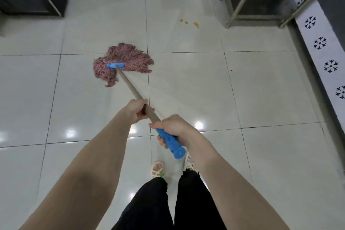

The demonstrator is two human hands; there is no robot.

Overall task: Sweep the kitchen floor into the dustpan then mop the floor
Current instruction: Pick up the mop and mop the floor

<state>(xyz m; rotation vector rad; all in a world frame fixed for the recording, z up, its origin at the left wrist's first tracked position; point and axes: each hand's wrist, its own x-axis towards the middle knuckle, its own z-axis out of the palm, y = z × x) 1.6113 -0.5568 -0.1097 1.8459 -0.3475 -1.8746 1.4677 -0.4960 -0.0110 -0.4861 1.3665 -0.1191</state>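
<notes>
Pink string strands of the blue-clamped mop head [122, 64] lie fanned flat on the glossy white tiled floor [261, 89], likely for wide contact. The left hand [138, 111] wraps the tan pole [130, 87] to steer; the right hand [173, 129] clasps the blue end grip [172, 144] to push. Yellow spots [190, 22] wait near the metal rack leg [230, 18].

Both hands, left hand [137, 111] and right hand [174, 127], grip the mop [122, 62] spread on the tiled floor [186, 84].
</notes>
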